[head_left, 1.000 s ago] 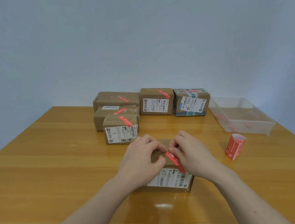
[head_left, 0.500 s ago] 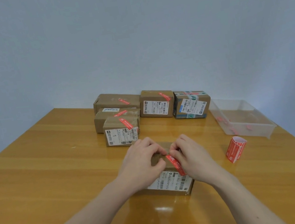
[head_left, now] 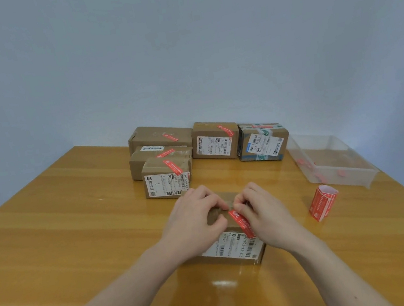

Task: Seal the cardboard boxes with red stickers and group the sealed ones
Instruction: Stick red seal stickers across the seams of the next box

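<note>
- The left hand (head_left: pixel 194 223) grip holds the near cardboard box (head_left: pixel 234 250) by its top; the right hand (head_left: pixel 265 215) grip pinches a red sticker (head_left: pixel 242 223) onto it.
- This box sits near the desk's (head_left: pixel 74 227) front edge, bare wood to its left.
- Five stickered boxes (head_left: pixel 166 176) cluster behind; one sticker roll (head_left: pixel 322 202) and one clear tray (head_left: pixel 330 160) sit to the right.
- A pale blue wall (head_left: pixel 178 50) stands behind.
</note>
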